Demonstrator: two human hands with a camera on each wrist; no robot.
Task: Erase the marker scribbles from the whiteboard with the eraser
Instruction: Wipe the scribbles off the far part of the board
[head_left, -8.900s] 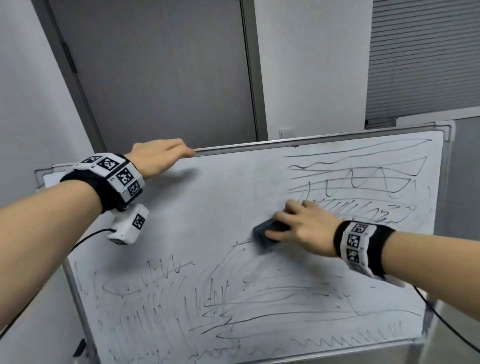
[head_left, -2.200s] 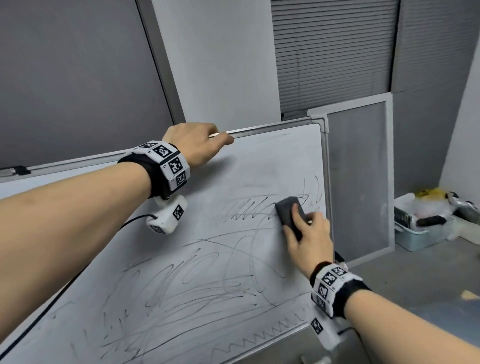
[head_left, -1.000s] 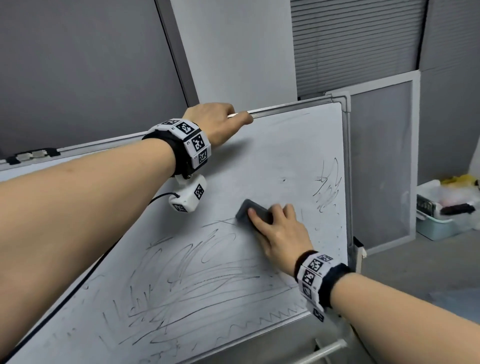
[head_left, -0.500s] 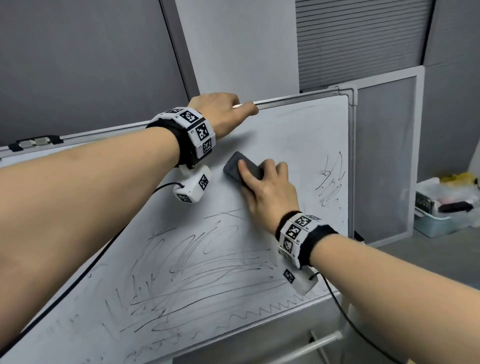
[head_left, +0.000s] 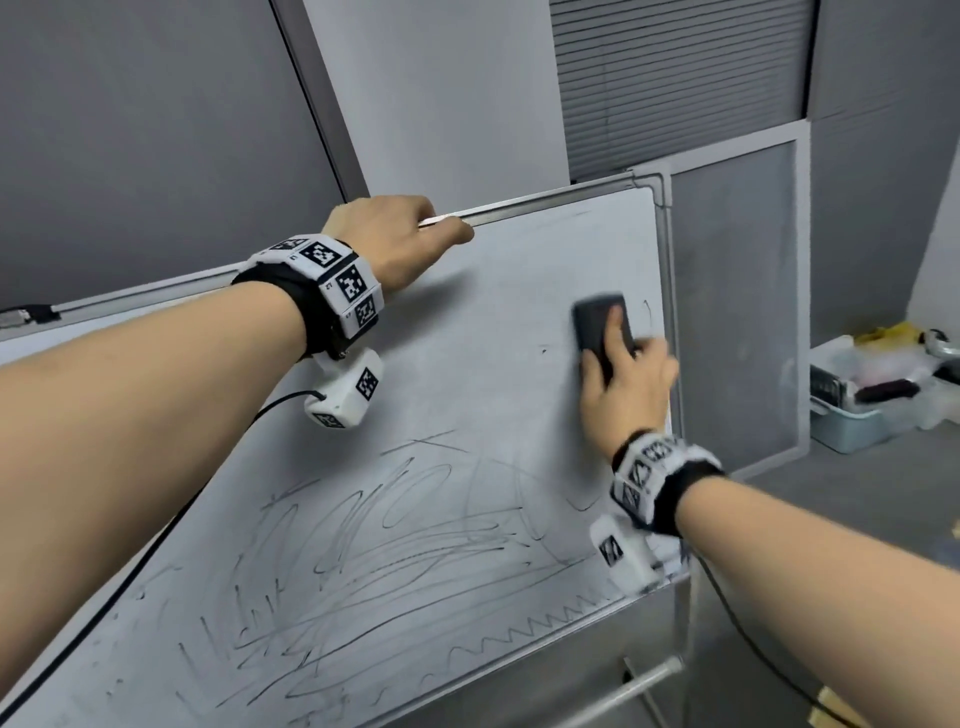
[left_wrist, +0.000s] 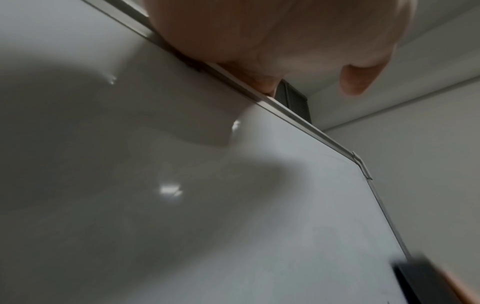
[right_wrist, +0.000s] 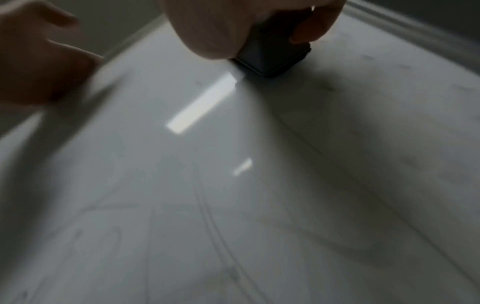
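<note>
Pinching eraser (right_wrist: 272, 53) — right hand (head_left: 623, 384) fingers; scribbles (head_left: 389, 561) head-view only; left hand (head_left: 384, 234) grips whiteboard (head_left: 498, 312) edge.

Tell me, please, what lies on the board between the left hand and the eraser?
Only wiped board, no scribbles, between the left hand and the eraser; the head view shows it.
</note>
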